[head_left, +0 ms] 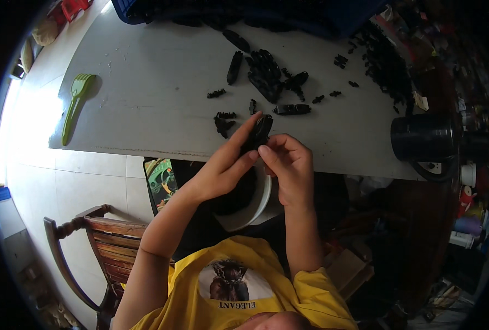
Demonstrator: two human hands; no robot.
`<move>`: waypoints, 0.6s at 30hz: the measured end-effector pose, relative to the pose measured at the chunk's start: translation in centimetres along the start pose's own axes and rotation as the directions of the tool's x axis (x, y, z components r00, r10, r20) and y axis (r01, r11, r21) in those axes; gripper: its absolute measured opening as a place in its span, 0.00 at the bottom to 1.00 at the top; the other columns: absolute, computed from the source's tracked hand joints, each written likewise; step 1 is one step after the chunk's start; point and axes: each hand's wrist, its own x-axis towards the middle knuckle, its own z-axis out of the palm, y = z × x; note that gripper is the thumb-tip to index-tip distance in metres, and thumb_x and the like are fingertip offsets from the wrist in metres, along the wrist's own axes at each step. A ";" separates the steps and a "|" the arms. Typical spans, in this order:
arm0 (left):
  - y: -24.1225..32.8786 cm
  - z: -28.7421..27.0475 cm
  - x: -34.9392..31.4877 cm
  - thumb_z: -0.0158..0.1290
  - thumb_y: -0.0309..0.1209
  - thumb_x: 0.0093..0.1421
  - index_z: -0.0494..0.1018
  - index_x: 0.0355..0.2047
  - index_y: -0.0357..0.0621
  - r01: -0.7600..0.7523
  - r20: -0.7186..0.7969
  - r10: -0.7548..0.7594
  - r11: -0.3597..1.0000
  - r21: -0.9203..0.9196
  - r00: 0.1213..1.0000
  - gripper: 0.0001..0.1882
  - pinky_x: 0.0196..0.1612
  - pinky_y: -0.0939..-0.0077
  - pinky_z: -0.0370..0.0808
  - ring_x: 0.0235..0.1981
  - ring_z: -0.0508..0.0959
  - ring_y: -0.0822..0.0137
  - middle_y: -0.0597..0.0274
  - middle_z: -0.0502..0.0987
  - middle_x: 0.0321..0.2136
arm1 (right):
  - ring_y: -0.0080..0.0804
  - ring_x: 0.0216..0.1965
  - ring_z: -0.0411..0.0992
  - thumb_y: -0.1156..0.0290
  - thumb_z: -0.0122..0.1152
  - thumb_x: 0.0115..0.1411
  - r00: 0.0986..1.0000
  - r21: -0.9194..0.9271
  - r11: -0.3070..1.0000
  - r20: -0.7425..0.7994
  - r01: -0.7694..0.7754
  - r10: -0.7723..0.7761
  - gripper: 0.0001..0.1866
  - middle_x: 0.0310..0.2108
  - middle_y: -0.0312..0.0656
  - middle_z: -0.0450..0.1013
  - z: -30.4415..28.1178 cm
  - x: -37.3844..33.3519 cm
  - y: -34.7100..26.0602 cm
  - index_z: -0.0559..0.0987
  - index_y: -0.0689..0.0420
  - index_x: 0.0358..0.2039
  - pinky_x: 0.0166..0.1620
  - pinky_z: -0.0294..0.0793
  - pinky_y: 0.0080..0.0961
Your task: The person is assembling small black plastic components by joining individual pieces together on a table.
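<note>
A glossy, elongated black plastic piece [263,128] is held up at the table's near edge between my two hands. My left hand [227,166] grips it from the left, index finger stretched along its side and thumb at its lower end. From the right, my right hand [289,168] pinches at the lower end with thumb and fingers; whether a small part sits in that pinch is hidden. Just beyond lie a pile of similar long black pieces [264,74], another long black piece [292,109] and small toothed black parts [222,125].
A green plastic fork-shaped tool [75,107] lies at the table's left. At the right are a heap of small black parts [387,66] and a dark mug [422,137]. A blue bin [129,12] stands at the back. Below the edge are a white bowl [263,201] and a wooden chair [112,242].
</note>
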 end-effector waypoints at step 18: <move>0.9 0.2 -1.1 0.40 0.21 0.57 0.45 0.62 0.38 -0.126 0.179 0.090 0.972 0.198 0.980 0.32 0.49 0.71 0.65 0.42 0.71 0.60 0.48 0.70 0.42 | 0.12 0.21 0.64 0.71 0.65 0.51 0.992 -0.056 0.996 0.100 -0.068 0.073 0.14 0.24 0.31 0.69 -1.8 -0.4 0.4 0.72 0.61 0.35 0.21 0.59 0.10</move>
